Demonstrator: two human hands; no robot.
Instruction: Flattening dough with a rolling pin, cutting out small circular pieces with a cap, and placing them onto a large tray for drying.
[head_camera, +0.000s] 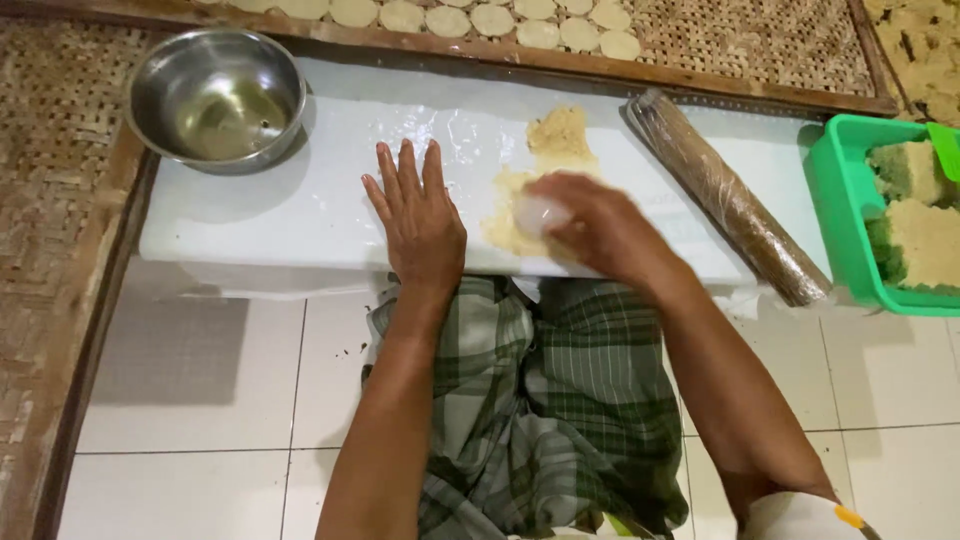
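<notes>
My left hand (418, 215) lies flat, fingers apart, on a white plastic-covered board (300, 215). My right hand (590, 225) is blurred and closed around a small round clear object (540, 213), pressing it on a flattened patch of pale yellow dough (505, 225). A thicker lump of the same dough (558, 135) sits just beyond it on the board.
A steel bowl (215, 100) stands at the board's far left. A plastic-wrapped rolling pin (725, 195) lies diagonally at the right. A green tub (850, 215) holds dough blocks. Woven trays (760, 45) behind carry round dough discs (490, 18). White floor tiles and my checked cloth are below.
</notes>
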